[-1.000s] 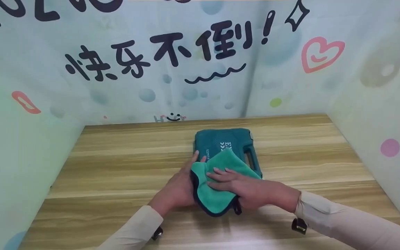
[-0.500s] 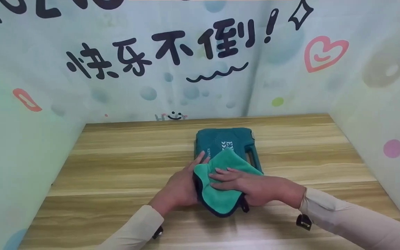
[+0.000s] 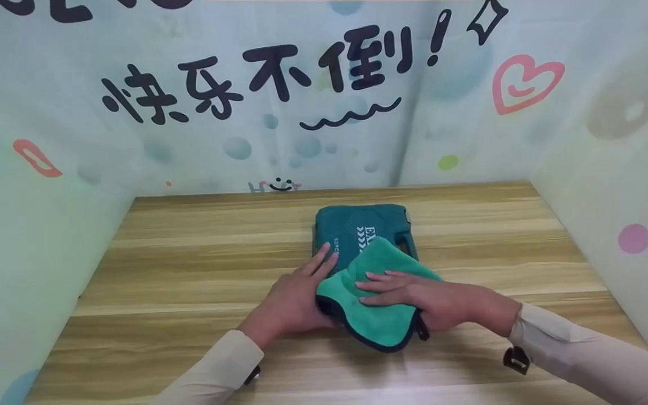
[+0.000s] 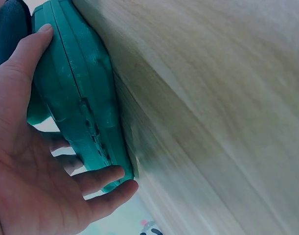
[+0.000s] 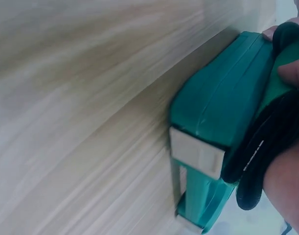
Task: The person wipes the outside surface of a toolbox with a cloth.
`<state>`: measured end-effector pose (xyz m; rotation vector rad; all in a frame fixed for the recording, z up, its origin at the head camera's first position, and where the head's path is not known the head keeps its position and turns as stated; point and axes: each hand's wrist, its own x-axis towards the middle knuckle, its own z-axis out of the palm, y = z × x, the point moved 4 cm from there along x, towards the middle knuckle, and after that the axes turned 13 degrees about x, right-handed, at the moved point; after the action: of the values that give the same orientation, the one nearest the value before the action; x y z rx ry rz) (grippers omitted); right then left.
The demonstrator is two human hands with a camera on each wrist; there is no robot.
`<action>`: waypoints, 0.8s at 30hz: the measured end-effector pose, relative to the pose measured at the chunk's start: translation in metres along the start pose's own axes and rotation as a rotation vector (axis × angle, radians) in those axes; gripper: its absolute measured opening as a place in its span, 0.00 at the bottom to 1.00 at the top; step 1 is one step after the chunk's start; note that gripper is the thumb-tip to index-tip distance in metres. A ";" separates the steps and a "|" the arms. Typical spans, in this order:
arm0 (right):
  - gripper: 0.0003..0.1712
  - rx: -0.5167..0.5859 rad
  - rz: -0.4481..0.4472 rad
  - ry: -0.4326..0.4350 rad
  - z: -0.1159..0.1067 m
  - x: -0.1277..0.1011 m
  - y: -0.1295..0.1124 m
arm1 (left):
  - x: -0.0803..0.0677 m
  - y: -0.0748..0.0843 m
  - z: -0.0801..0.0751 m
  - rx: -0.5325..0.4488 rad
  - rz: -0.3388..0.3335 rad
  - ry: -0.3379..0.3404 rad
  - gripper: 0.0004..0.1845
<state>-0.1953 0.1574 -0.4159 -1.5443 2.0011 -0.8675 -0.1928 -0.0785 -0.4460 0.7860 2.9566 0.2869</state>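
A teal plastic tool case (image 3: 340,222) with white lettering lies flat on the table, its handle on the right side. My left hand (image 3: 304,295) holds the case by its left side, two fingers reaching onto the lid. In the left wrist view the thumb presses the near end of the case (image 4: 85,83), and the other fingers spread along the hinge side. Across the near part of the lid lies a green cloth (image 3: 383,323) with a dark border and a loop. My right hand (image 3: 431,295) presses flat on that cloth, fingers extended.
The wood-grain table (image 3: 200,253) extends around the case. A pale printed backdrop (image 3: 189,152) with dark characters closes off the back and both sides. In the right wrist view a light-coloured latch (image 5: 195,152) shows on the case's side.
The right hand has slid the cloth to the right across the lid, baring more of its left part. The left hand stays at the case's left side.
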 end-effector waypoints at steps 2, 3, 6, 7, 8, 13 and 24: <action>0.35 0.025 0.026 0.006 -0.002 -0.005 0.001 | 0.000 0.001 0.000 -0.007 -0.004 -0.011 0.66; 0.35 0.034 0.035 0.012 -0.002 -0.006 0.002 | 0.000 0.001 0.000 -0.015 -0.004 -0.014 0.65; 0.33 0.064 0.063 0.023 -0.004 -0.009 0.004 | -0.001 0.002 -0.001 -0.050 -0.005 -0.030 0.63; 0.33 0.067 0.066 0.029 -0.005 -0.009 0.006 | -0.001 0.003 -0.001 -0.062 -0.003 -0.034 0.61; 0.32 0.066 0.065 0.035 -0.006 -0.009 0.007 | 0.000 0.003 -0.001 -0.072 -0.001 -0.038 0.60; 0.32 0.063 0.088 0.082 -0.015 -0.008 0.019 | 0.000 0.003 0.000 -0.065 0.008 -0.076 0.55; 0.53 0.037 0.248 0.213 -0.060 0.010 0.061 | -0.002 0.004 -0.002 -0.024 -0.025 -0.134 0.55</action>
<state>-0.2801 0.1700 -0.4180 -1.1925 2.2530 -0.9933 -0.1899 -0.0766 -0.4432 0.7347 2.8296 0.2573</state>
